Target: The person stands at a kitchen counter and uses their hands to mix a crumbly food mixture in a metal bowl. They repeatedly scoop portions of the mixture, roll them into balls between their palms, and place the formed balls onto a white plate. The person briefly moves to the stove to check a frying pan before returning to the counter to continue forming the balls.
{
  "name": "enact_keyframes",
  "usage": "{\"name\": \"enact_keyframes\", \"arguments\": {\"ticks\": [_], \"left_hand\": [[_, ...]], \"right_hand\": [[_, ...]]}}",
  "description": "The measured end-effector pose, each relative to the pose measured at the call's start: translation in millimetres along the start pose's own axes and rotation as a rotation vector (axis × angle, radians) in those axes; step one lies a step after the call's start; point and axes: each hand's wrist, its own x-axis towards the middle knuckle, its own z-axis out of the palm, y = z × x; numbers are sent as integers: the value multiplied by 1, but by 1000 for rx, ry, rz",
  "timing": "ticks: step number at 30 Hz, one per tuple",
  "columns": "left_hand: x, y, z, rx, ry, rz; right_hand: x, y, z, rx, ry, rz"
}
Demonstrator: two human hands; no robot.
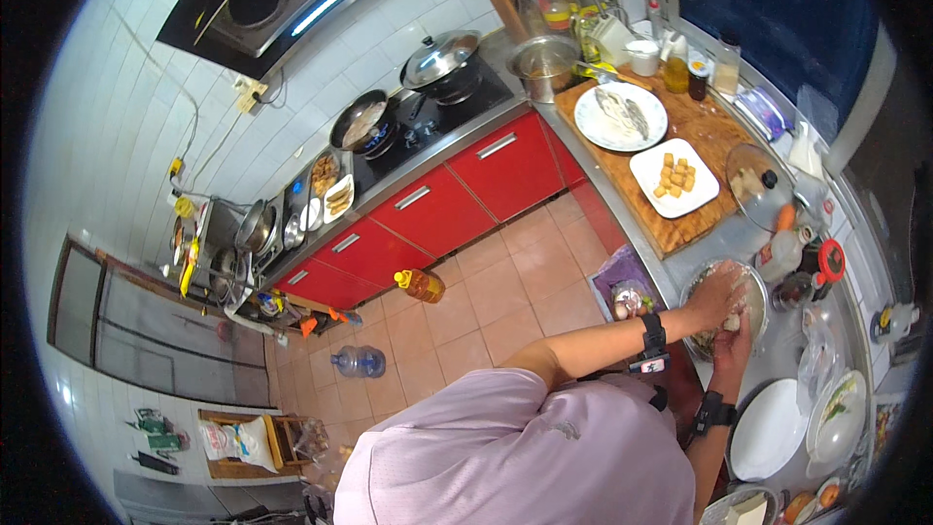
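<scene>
Both hands are over a metal bowl [759, 306] on the steel counter, in which a pale, crumbly mixture is partly visible. My left hand [718, 299] reaches into the bowl with its back up and bits of the mixture stuck to its fingers; what its fingertips hold is hidden. My right hand [731, 344] is just below it, at the near rim. A small pale lump [731, 322] sits at its fingertips, close to the left hand.
A wooden cutting board [689, 233] carries a plate of fish [619, 115] and a square plate of fried cubes [674, 179]. Bottles [780, 255] and a glass lid [759, 186] stand beyond the bowl. A white oval plate [769, 430] lies to its right. A frying pan [362, 120] sits over a lit burner.
</scene>
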Motion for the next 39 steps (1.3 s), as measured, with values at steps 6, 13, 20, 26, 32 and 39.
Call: {"name": "enact_keyframes", "arguments": {"ticks": [6,13,20,26,32,39], "left_hand": [[3,37,-36,155,75,45],[18,13,-11,-39,216,174],[28,68,-37,-230,136,164],[29,71,-19,-95,46,326],[26,79,-5,-35,-66,498],[12,108,0,-402,-219,236]], "right_hand": [[3,-3,1,186,35,82],[-31,-23,67,-1113,-54,-828],[-11,-31,53,715,-370,-82],[-21,-37,57,592,-389,-81],[-15,-29,52,508,-400,-103],[-10,-33,48,319,-272,-86]]}}
